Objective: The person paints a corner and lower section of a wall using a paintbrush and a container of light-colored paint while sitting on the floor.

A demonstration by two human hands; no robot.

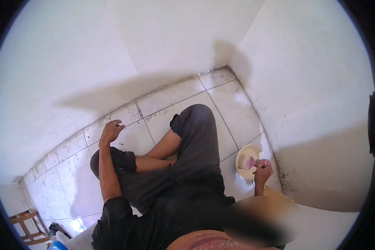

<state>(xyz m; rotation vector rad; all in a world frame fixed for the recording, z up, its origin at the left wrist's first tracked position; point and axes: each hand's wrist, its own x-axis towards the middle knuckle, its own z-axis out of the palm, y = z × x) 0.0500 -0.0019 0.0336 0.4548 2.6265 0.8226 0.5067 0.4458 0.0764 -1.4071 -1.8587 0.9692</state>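
Note:
My right hand (261, 175) is closed round a small brush with a pinkish-purple head (250, 161); its fine detail is too small to tell. The brush head is over the inside of a round cream bowl (241, 170), which stands on the floor to my right, near the wall. Pale contents seem to lie in the bowl, but I cannot tell what they are. My left hand (111, 131) is raised beyond my left knee, fingers loosely bent and apart, with nothing visible in them. My legs in dark trousers (196, 141) are crossed on the floor.
Pale walls (91, 46) meet in a corner ahead on the right. Large light tiles (183, 93) with dark joints and stains cover the floor. A wooden frame (29, 225) stands at the lower left, beside a blue-topped thing (57, 245). A dark object (373, 125) is at the right rim.

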